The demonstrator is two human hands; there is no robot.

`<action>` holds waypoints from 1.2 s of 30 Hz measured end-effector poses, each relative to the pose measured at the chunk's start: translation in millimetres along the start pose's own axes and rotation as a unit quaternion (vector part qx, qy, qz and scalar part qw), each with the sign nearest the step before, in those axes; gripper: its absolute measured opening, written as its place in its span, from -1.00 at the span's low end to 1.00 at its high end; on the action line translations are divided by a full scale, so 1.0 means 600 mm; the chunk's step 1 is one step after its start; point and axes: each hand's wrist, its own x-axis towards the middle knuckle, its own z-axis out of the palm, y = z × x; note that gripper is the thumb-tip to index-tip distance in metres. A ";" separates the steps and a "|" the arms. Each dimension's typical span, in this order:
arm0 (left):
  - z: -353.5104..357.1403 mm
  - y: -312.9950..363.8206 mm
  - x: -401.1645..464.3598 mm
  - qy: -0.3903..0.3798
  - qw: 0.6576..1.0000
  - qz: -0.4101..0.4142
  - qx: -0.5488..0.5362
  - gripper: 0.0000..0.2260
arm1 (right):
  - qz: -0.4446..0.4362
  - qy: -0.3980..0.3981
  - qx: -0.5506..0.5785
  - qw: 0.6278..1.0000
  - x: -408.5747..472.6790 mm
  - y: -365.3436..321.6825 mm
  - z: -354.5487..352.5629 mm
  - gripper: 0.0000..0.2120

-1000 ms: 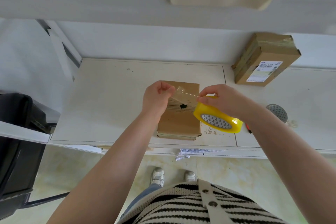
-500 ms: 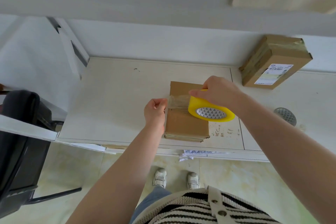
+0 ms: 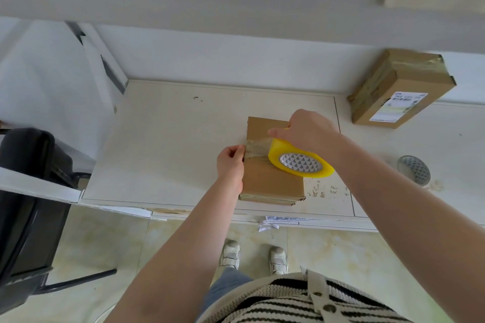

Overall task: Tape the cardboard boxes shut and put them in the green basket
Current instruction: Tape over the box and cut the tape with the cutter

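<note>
Taping step in hand, first box. Left hand (image 3: pixel 231 165) pinching loose tape end (image 3: pixel 256 148) with curled fingers (image 3: pixel 237 151) against left edge of box (image 3: pixel 270 181), which lies flat on surface (image 3: pixel 168 144) directly under both sets of fingers. Right hand (image 3: pixel 307 131) gripping yellow tape roll (image 3: pixel 299 162), fingers wrapped over top of roll, thumb pointing left along strip. Strip stretched between the two hands across box top, roll resting on or just above right half of box; contact not clear. Second box (image 3: pixel 399 89) with white label well beyond right fingers, at back right against wall, already showing tape bands. Round metal mesh thing (image 3: pixel 413 173) on surface to right of right forearm. Black chair (image 3: pixel 29 191) far left of left fingers. Green basket not in view.

Judged early: strip only partly laid. Next move likely calls for dragging roll rightward past far edge while keeping left pinch anchored, pressing strip flat, then tearing or cutting off. No cutter seen, so break may need a sharp pull. Risk: tape wrinkling or box sliding if left hold loosens.
</note>
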 end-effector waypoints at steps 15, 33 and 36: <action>-0.006 -0.004 0.004 0.065 0.893 0.257 0.363 -0.73 | 0.004 0.008 0.006 1.000 0.004 0.001 0.006 -0.46; -0.014 -0.009 0.021 0.038 0.839 0.224 0.494 -0.54 | -0.074 -0.002 -0.020 0.997 -0.014 0.094 -0.021 -0.37; -0.013 -0.011 0.020 0.045 0.839 0.224 0.494 -0.54 | -0.041 0.000 -0.106 0.994 -0.007 0.133 -0.022 -0.33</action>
